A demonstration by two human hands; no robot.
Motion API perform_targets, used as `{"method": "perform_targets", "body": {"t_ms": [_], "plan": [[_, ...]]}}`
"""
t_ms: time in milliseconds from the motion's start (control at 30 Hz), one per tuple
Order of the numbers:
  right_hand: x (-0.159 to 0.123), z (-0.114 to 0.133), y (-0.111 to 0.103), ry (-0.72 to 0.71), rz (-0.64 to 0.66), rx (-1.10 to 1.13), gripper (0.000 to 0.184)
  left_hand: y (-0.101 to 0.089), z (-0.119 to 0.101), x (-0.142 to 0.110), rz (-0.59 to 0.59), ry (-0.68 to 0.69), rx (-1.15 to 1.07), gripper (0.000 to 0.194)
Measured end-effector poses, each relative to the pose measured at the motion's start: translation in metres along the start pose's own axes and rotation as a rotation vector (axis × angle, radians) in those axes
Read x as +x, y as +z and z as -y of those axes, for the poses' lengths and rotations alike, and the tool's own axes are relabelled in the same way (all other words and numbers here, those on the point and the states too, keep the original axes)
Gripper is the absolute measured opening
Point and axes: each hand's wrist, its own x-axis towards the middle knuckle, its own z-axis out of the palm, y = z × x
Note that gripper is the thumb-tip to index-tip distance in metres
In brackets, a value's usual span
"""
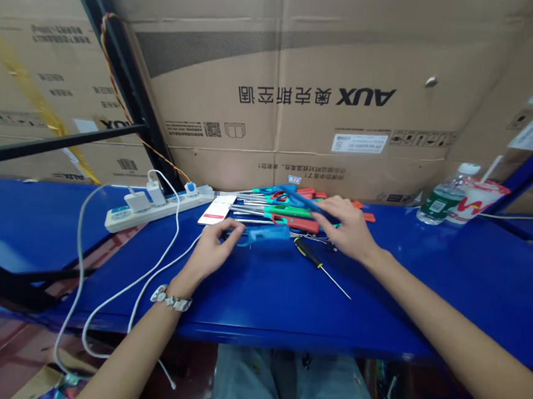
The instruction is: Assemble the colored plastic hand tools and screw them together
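Ok so your left hand (216,248) is pinched nearly closed on one end of a light-blue plastic lighter handle (270,235), a bit blurry, nearer you than the pile. Your right hand (347,227) is half curled, fingers down on a slim darker-blue plastic piece (306,201) above the red and green long-necked lighters (293,211). That black-and-yellow screwdriver (308,252) lies just beside, on the glossy blue tabletop (249,296).

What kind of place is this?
Probably a storeroom or warehouse workspace: large AUX cartons stand behind a blue work surface, with a power strip and a screwdriver set out.
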Motion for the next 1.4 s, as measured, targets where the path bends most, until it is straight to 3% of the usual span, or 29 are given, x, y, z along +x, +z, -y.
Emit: {"method": "perform_targets", "body": {"t_ms": [67,133,233,367,467,633,800,933,1067,1267,1400], "plan": [[0.015,-0.013,0.004,0.036,0.079,-0.102,0.032,0.009,-0.004,-0.005,0.197,0.012,0.009,0.032],[0.03,-0.023,0.015,0.073,0.207,-0.218,0.036,0.019,-0.008,-0.009,0.303,0.062,0.061,0.03],[0.048,-0.03,0.036,0.085,0.355,-0.336,0.038,0.027,-0.013,-0.014,0.286,0.186,0.19,0.027],[0.054,-0.032,0.054,0.055,0.433,-0.397,0.038,0.026,-0.012,-0.012,0.197,0.238,0.301,0.02],[0.049,-0.029,0.055,0.056,0.399,-0.369,0.04,0.024,-0.008,0.002,0.188,0.273,0.339,0.017],[0.027,-0.019,0.038,0.085,0.247,-0.211,0.027,0.036,-0.011,0.038,0.386,0.376,0.529,0.013],[-0.009,-0.021,0.016,0.162,0.21,-0.076,0.012,0.055,-0.027,0.056,0.468,0.399,0.657,0.008],[-0.027,-0.029,0.013,0.243,0.181,0.026,0.011,0.056,-0.028,0.057,0.443,0.417,0.635,0.009],[-0.028,-0.03,0.016,0.261,0.198,0.064,0.01,0.041,-0.024,0.052,0.374,0.408,0.496,0.01],[-0.027,-0.009,0.009,0.206,0.264,0.126,0.018,0.02,-0.022,0.044,0.181,0.293,0.403,0.004],[-0.026,0.01,0.012,0.18,0.315,0.095,0.026,0.01,-0.023,0.041,0.12,0.259,0.362,0.005]]}}
